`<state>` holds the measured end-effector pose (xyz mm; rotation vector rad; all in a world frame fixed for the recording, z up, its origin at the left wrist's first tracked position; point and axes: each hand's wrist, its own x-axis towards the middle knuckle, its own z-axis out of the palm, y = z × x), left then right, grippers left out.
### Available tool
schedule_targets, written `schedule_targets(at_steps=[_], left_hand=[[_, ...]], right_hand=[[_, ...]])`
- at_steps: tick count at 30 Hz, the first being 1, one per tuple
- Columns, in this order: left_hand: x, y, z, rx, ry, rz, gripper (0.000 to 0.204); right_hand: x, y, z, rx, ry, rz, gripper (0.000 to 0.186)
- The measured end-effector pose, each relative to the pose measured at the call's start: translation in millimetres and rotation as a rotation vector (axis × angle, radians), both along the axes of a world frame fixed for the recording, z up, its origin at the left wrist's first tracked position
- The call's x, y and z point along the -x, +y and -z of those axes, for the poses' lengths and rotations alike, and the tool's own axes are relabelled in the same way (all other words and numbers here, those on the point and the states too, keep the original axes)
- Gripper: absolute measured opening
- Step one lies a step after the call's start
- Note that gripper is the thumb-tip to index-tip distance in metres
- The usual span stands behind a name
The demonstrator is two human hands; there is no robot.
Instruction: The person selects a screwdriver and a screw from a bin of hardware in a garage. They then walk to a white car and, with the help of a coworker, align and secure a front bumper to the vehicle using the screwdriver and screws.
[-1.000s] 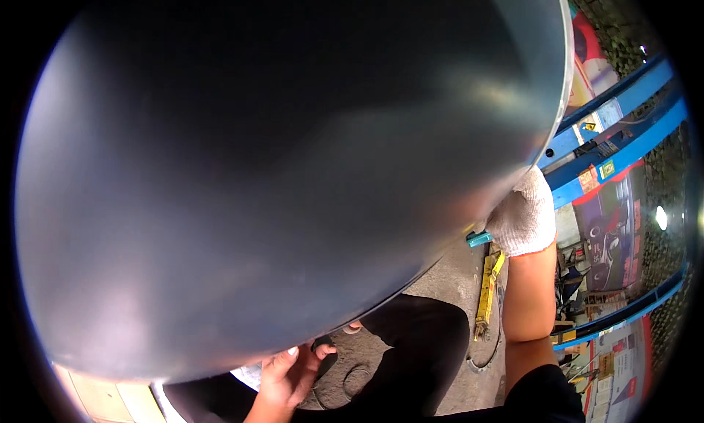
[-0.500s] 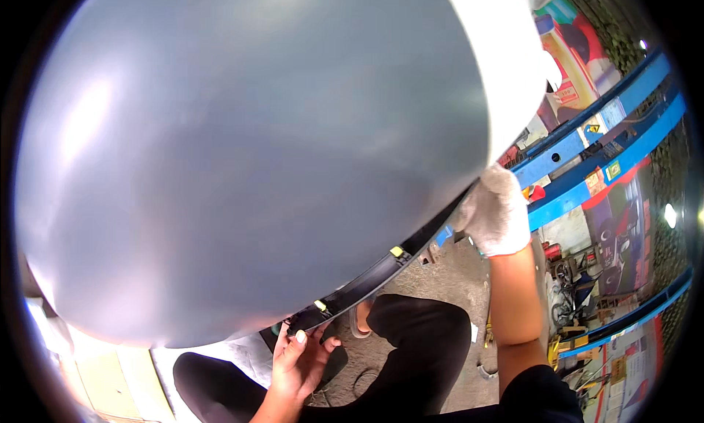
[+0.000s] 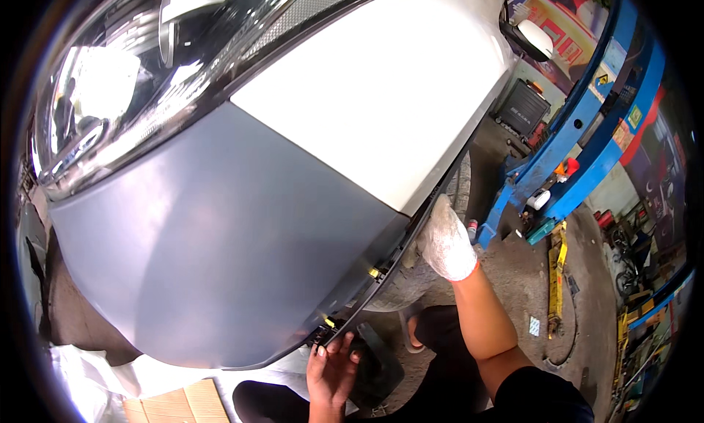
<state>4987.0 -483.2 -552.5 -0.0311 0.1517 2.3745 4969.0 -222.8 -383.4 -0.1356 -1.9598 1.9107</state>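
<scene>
A grey, unpainted car bumper meets a white fender. A black wheel arch trim with yellow clips runs along their edge, standing slightly off the bumper's lower part. My bare left hand pinches the trim's lower end, fingertips near the lowest clip. Higher up, where bumper and fender meet, my right hand in a whitish work glove is closed on the trim's outer edge; its fingertips are partly hidden.
A headlight sits above the bumper. Blue lift posts rise on the right, with a yellow metal piece on the floor. Flattened cardboard and clear plastic wrap lie at lower left. The tyre shows behind the trim.
My view has shifted, bringing the headlight, white fender and mirror into sight. Both hands stay at the trim, the left at its lower end and the right further up.
</scene>
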Motion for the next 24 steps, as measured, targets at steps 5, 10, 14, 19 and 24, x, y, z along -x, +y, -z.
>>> schedule_targets(at_steps=[5, 10, 14, 19, 24], left_hand=[[0.1, 3.5, 4.8, 0.053, 0.027, -0.014, 0.046], [2.9, 6.8, 6.4, 0.103, 0.055, -0.065, 0.051], [2.7, 4.6, -0.7, 0.220, 0.123, -0.105, 0.053], [-0.6, 9.7, -2.5, 0.219, 0.150, -0.105, 0.052], [-0.1, 7.1, 3.0, 0.244, 0.191, -0.133, 0.051]], right_hand=[[9.7, 3.9, 24.8, -0.147, 0.007, 0.258, 0.042], [11.3, 3.2, 35.5, -0.031, 0.092, 0.236, 0.039], [12.3, 6.9, 41.0, -0.210, 0.049, 0.257, 0.047], [7.7, 41.5, 77.1, -0.502, 0.155, 0.498, 0.038], [15.9, 31.3, 70.3, -0.868, 0.231, 0.514, 0.025]])
